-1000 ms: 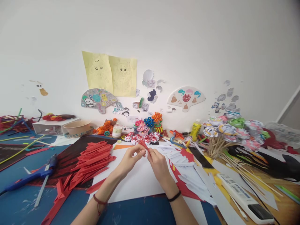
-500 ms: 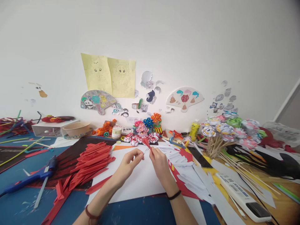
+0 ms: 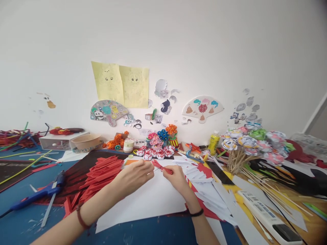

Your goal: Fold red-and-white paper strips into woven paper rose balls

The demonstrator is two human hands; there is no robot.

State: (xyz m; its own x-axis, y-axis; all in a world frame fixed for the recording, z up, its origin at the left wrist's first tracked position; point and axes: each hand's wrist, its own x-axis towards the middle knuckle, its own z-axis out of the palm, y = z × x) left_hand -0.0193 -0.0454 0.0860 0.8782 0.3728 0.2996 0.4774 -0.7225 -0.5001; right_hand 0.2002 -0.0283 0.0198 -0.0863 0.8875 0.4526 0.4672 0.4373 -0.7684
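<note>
My right hand (image 3: 176,177) is closed around the lower part of a bundle of red folded paper strips (image 3: 158,165), held over a white sheet of paper (image 3: 146,204). My left hand (image 3: 138,175), its back turned up, is just left of the bundle with its fingers bent together. A fine thread-like strand shows faintly between the two hands; the left fingertips are partly hidden, so what they pinch is unclear. Left of my left wrist lies a pile of red folded paper strips (image 3: 104,172). White folded paper strips (image 3: 194,175) spread out right of my right hand.
A blue glue gun (image 3: 42,195) lies at left. Red-and-white paper flowers (image 3: 160,153) line the back, near a bottle (image 3: 129,145). Right are a bunch of paper flowers on sticks (image 3: 245,143), thin wooden sticks (image 3: 263,192) and a white power strip (image 3: 268,216).
My left hand has turned its back upward, with its forearm swung further left. The red bundle has tipped from upright to slanting left, and my right hand has turned with it.
</note>
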